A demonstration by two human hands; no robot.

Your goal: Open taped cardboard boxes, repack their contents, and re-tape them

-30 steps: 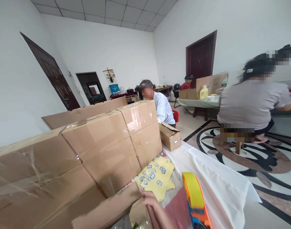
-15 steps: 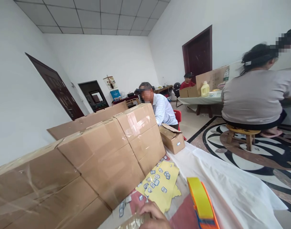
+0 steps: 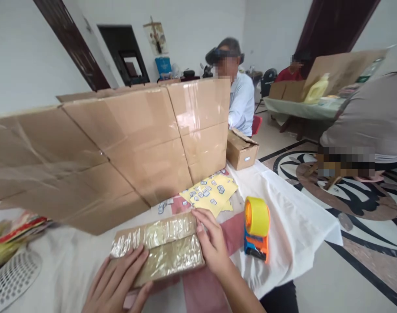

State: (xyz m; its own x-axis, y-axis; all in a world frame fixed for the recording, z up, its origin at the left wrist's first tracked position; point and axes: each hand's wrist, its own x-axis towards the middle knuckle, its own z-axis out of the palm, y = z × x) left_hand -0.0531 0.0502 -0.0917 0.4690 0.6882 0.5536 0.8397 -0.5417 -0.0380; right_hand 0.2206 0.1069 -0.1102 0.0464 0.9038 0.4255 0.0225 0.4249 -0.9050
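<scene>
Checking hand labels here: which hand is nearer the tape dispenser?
The right hand. It is at the right end of the taped box, left of the tape dispenser and not touching it; the left hand rests on the taped box's left part, farther away.

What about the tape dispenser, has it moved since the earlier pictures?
No. The tape dispenser lies just right of the yellow sheets, as before; the view itself shifted.

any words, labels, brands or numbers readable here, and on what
No text is readable.
Taped box: no print visible.
Small white label on the small carton: too small.
Marks on the yellow sheets: too small.
Pale print on the blue container: blurred.
</scene>
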